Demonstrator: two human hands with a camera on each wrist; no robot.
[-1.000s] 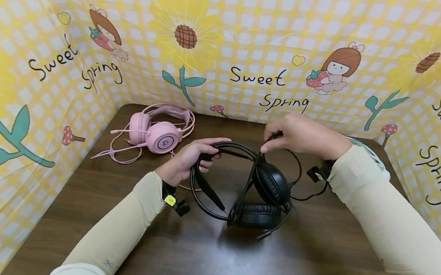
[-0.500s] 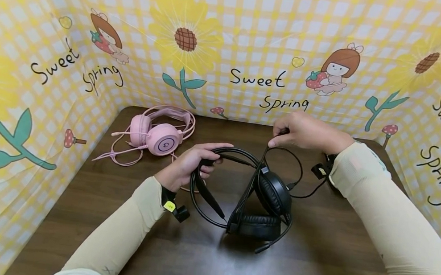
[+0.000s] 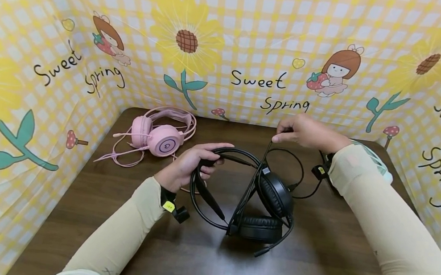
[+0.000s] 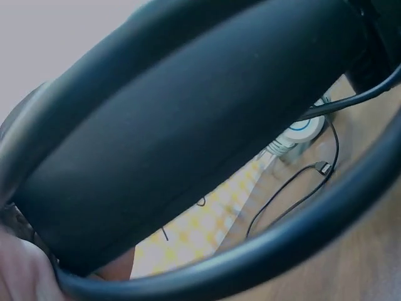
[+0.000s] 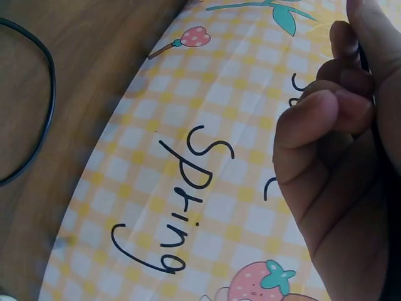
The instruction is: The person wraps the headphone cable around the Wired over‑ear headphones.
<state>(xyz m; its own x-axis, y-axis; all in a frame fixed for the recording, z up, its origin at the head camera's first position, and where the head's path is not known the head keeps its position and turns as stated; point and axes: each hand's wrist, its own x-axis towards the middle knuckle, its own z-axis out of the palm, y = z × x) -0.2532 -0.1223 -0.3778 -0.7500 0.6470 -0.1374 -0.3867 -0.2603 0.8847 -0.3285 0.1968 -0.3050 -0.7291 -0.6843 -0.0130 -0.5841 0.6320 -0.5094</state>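
In the head view a black over-ear headset [image 3: 272, 194] is held tilted over the table's middle, headband to the left, ear cups to the right, microphone boom [image 3: 267, 251] toward the front. My left hand [image 3: 187, 163] grips the headband's left end; the left wrist view looks through the padded band [image 4: 188, 125] and its outer hoop. Several strands of black cable [image 3: 248, 187] run round the headset between headband and cups. Above the cups, my right hand [image 3: 306, 132] pinches a strand drawn up taut. Its curled fingers [image 5: 310, 122] show in the right wrist view.
A pink headset [image 3: 165, 140] with its cable lies at the table's back left. A pale headset [image 4: 304, 128] lies at the back right, mostly behind the right sleeve in the head view. Loose black cable [image 3: 302, 171] loops on the wood. Patterned cloth [image 3: 255, 38] walls the back and sides.
My right hand has moved away from the headset, rightward, with the cable strand stretched longer below it. My left hand keeps its hold on the headband.
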